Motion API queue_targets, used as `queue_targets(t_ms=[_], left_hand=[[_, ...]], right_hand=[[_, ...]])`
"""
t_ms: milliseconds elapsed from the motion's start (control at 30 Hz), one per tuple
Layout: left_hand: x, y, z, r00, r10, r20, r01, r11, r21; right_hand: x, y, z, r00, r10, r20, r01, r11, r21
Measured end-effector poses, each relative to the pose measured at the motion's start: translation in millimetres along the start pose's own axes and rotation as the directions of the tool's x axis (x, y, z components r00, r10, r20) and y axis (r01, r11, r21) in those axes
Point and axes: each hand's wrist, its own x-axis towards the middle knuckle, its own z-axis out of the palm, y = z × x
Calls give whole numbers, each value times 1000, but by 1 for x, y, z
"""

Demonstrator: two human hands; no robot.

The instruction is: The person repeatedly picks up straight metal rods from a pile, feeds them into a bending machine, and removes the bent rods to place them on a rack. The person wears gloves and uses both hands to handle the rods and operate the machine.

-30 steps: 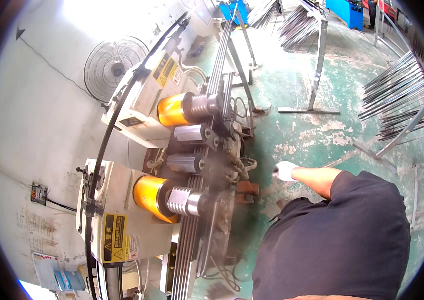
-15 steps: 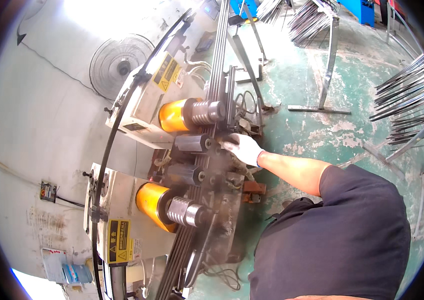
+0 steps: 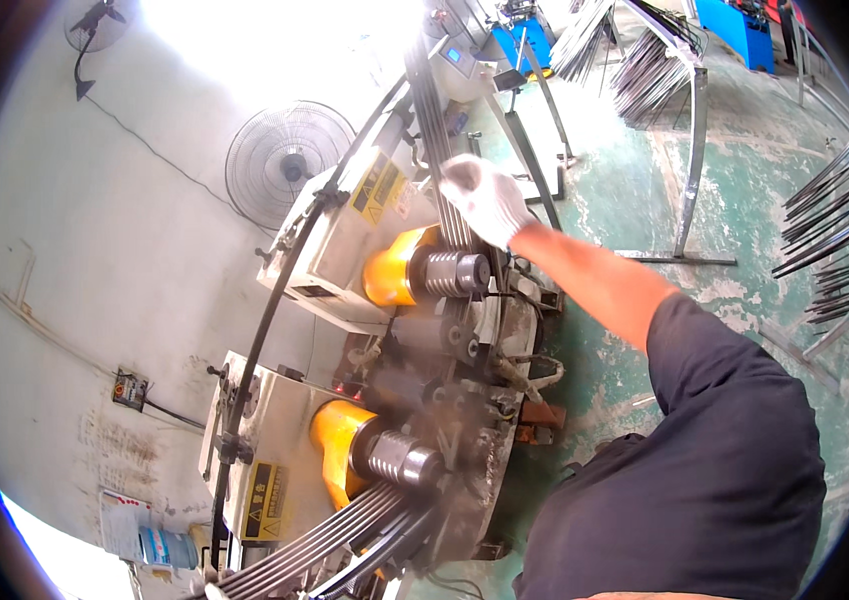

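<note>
Gloved right hand (image 3: 488, 200) over the bars (image 3: 350, 522), beyond the upper roller (image 3: 457, 274); fingers curled, grip on them cannot be told. Bars extend past the lower roller (image 3: 403, 460), lower left

The right arm reaches up and leftward, its bare forearm (image 3: 595, 282) slanting from a bent elbow near a dark short sleeve (image 3: 710, 350); the white-gloved right hand (image 3: 488, 202) has its fingers curled.
</note>
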Motion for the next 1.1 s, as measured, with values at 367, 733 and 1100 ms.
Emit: queue_targets(t_ms=[367,733,1100], left_hand=[[8,54,110,886,206,416,-263,961,86],[-19,60,171,757,246,606,-404,904,137],[-24,53,181,775,267,573,-358,932,50]], right_hand=[[194,-94,60,996,76,-55,-92,910,-404],[137,-164,69,921,-180,345,218,973,-75],[178,-98,110,571,-694,439,705,140,-695]])
